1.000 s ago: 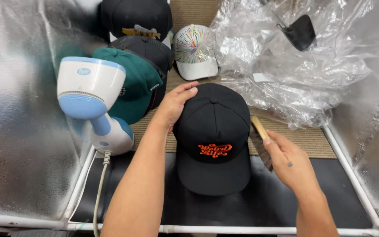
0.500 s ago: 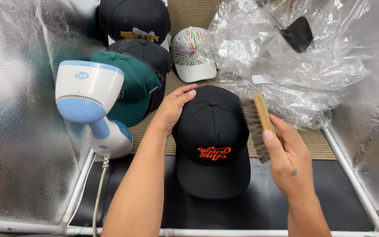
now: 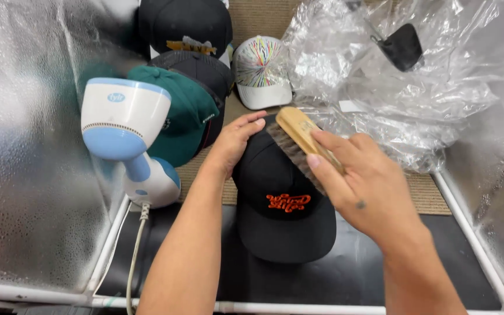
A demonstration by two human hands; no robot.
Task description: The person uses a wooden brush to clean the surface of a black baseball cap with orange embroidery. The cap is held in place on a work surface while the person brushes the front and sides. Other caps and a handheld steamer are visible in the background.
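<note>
My left hand (image 3: 235, 143) lies flat on the black cap's (image 3: 281, 198) crown, steadying it; my right hand (image 3: 361, 181) is clamped around the wooden brush (image 3: 302, 140), bristles touching the cap.

We note a table (image 3: 427, 189) with black front mat (image 3: 380, 274); on it lie caps, a black cap (image 3: 281, 201), a steamer (image 3: 129, 137) and crumpled plastic (image 3: 392, 99).

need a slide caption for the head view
Right hand holds a wooden bristle brush on a black cap with orange embroidery, steadied by the left hand.
</note>
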